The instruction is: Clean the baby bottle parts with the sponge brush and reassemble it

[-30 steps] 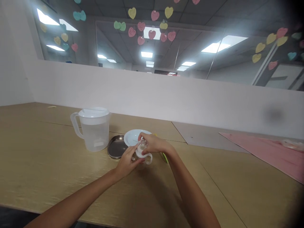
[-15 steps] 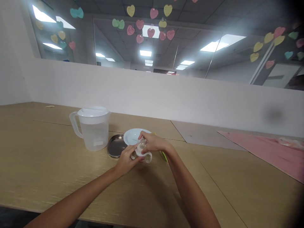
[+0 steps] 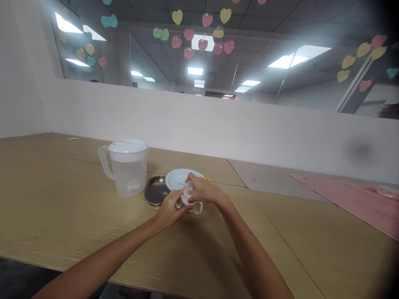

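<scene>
Both hands are on a small clear baby bottle (image 3: 187, 198) with a white collar and curved side handles, just in front of a pale plate. My left hand (image 3: 170, 207) wraps around the bottle's left side and lower part. From above and right, my right hand (image 3: 204, 189) closes its fingers on the clear domed top. Much of the bottle's body is hidden by my fingers. Behind it lie the pale blue-white plate (image 3: 173, 178) and, to the left, a shallow round metal tray (image 3: 155, 192).
A lidded translucent pitcher (image 3: 129, 174) with liquid stands left of the metal tray. Something yellow (image 3: 208, 178) shows partly behind my right hand. A pink cloth (image 3: 352, 198) covers the table's right side. A white wall (image 3: 187, 118) with a window rises behind the wooden table (image 3: 77, 207).
The whole view has shifted slightly, so things sit a little further right. Both hands keep their hold on the bottle, with the grip nearly the same.
</scene>
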Demonstrator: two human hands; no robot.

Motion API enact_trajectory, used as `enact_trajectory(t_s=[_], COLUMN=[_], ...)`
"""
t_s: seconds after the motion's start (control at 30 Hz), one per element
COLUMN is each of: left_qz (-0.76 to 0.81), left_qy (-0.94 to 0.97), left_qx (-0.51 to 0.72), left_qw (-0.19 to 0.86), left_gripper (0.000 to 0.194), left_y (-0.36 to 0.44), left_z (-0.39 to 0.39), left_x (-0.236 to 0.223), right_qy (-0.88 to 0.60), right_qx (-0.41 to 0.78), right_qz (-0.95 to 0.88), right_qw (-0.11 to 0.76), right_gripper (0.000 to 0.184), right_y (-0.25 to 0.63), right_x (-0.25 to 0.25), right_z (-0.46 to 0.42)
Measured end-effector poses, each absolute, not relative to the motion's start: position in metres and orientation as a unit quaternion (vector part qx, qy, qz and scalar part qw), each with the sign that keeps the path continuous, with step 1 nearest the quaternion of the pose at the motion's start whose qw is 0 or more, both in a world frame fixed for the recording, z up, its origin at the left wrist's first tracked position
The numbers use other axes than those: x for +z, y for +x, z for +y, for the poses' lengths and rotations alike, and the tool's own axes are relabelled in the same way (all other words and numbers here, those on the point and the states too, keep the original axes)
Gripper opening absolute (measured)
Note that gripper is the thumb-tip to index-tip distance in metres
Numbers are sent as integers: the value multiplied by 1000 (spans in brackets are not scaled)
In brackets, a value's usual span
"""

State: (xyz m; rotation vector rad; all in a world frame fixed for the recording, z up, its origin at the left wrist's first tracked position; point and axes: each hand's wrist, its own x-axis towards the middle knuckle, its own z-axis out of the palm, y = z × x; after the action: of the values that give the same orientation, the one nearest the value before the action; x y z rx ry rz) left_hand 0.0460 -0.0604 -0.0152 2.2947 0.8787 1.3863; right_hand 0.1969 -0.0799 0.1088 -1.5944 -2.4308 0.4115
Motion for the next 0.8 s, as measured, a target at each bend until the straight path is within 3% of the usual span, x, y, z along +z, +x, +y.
enact_trajectory(t_s=[0.2, 0.4, 0.6, 0.8], left_qz=[311, 306, 313, 309], left_qy=[803, 800, 804, 805], left_qx=[484, 494, 477, 474], left_qw=[156, 149, 164, 175], left_gripper=[53, 54, 57, 60], left_y=[48, 47, 45, 45], left_z=[-61, -59, -56, -57], left_x=[-19, -22, -23, -23], right_qy=[-520, -531, -503, -515], right_qx=[162, 164, 215, 253], right_qz=[-827, -824, -828, -782], right_qw=[142, 111, 123, 244], right_gripper=[55, 62, 96, 71], right_y=[206, 202, 209, 224], right_x=[100, 106, 115, 135], right_z=[-77, -74, -72, -80])
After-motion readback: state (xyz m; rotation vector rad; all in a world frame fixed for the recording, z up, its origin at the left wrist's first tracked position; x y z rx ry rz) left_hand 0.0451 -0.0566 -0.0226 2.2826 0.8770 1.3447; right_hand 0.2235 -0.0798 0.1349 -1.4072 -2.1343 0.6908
